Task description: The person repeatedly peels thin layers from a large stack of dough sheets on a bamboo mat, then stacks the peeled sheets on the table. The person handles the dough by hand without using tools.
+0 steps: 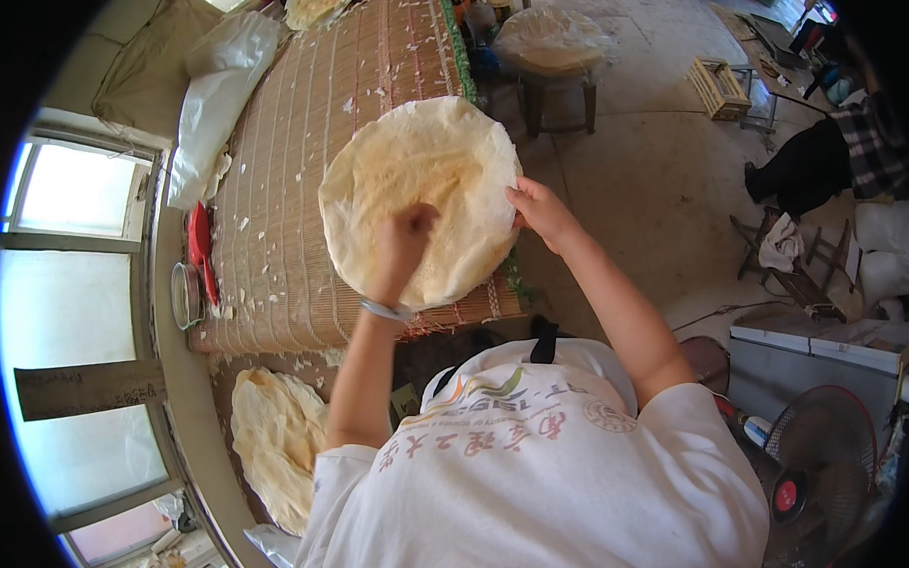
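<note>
A large, round, thin flatbread (461, 254), pale at its ruffled rim and browner in the middle, lies on a slatted mat (288, 188). My right hand (542, 213) pinches its right rim between thumb and fingers. Over the middle of the flatbread is my left hand (408, 232), its fingers curled in like a fist. Whether that hand holds anything is hidden, and it is slightly blurred. A band circles my left wrist. More flatbreads (277, 448) lie in a pile at the lower left, beside my left arm.
White flakes dot the mat. A red-handled brush (201, 250) and a round tin (186, 297) stand by the window, below a plastic sheet (220, 106). A plastic-covered stool (555, 47), a wooden crate (720, 90), a fan (818, 477) and a person (829, 162) are to the right.
</note>
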### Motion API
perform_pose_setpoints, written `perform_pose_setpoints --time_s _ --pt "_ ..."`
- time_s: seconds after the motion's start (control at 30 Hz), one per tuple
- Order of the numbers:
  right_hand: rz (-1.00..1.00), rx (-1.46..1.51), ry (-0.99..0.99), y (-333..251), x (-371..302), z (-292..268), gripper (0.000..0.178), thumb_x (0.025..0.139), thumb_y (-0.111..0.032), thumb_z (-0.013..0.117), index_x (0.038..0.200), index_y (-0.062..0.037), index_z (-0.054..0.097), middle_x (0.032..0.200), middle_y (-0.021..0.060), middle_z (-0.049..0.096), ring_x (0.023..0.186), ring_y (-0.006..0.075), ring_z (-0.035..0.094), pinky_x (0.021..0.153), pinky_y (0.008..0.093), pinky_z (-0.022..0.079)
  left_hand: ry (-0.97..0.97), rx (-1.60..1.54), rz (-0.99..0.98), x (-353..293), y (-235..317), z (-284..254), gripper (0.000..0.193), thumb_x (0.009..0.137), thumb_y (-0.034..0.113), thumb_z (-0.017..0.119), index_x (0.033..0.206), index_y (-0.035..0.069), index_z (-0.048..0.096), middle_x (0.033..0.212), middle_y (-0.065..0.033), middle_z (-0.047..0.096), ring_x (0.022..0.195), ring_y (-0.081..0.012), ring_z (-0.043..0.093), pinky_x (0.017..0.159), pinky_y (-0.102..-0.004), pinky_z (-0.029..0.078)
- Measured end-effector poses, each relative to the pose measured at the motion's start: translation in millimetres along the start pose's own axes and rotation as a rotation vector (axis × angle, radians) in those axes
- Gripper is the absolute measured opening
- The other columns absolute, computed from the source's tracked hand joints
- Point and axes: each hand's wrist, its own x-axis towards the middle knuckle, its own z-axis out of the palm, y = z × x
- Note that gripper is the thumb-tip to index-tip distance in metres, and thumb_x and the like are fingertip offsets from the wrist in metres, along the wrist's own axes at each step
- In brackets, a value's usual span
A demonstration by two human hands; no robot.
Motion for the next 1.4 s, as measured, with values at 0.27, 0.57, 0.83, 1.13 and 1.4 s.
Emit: perform_pose_setpoints --time_s 0.27,0.57,0.83,1.13,1.4 --pt "0.014 -0.102 0.031 -7.3 -6.8 9.8 0.039 0.09 -0.014 0.057 0.126 -0.0019 0.048 0.093 0.0067 0.063 0.078 0.0132 0.062 0.062 0.0269 0.052 -0.061 0.383 0.147 -0.3 38.5 10.7 0.042 0.077 0.037 0.071 0.111 0.013 0.062 0.081 -0.006 0.067 0.073 -0.024 0.065 0.066 -0.0349 0.051" --pt "0.105 0.2 -0.027 -9.7 -13.4 3.8 0.056 0.093 -0.018 0.057 0.139 -0.001 0.031 0.107 0.0118 0.058 0.093 0.0169 0.061 0.075 0.0289 0.053 0.137 0.196 0.234 -12.1 8.9 77.2 0.027 0.084 0.017 0.058 0.106 0.004 0.063 0.086 -0.019 0.065 0.072 -0.0345 0.063 0.062 -0.0427 0.05" --pt "-0.085 0.012 0.127 8.9 -20.7 -4.1 0.05 0.092 -0.019 0.056 0.135 0.0027 0.039 0.116 0.0138 0.057 0.101 0.0178 0.06 0.081 0.0306 0.051 0.156 0.116 0.172 79.9 18.3 -115.0 0.02 0.09 0.007 0.051 0.1 0.007 0.068 0.062 -0.0003 0.055 0.053 -0.0077 0.049 0.049 -0.0253 0.041" --pt "0.017 -0.054 0.179 3.4 -34.0 -9.2 0.039 0.093 -0.016 0.053 0.128 0.0002 0.047 0.115 0.0077 0.059 0.101 0.0122 0.057 0.084 0.0277 0.048 -0.217 0.205 0.237 8.3 32.6 30.2 0.024 0.081 0.013 0.065 0.105 0.008 0.067 0.074 -0.0112 0.066 0.065 -0.0242 0.064 0.062 -0.0338 0.049" --pt "-0.002 0.052 0.242 -3.1 -35.1 -5.6 0.03 0.092 -0.014 0.053 0.117 0.0003 0.055 0.105 0.0068 0.063 0.093 0.0116 0.058 0.079 0.0248 0.047 -0.153 0.129 0.257 -8.3 18.3 55.6 0.035 0.075 0.018 0.074 0.106 0.005 0.065 0.074 -0.0062 0.062 0.065 -0.0179 0.06 0.062 -0.0301 0.049"
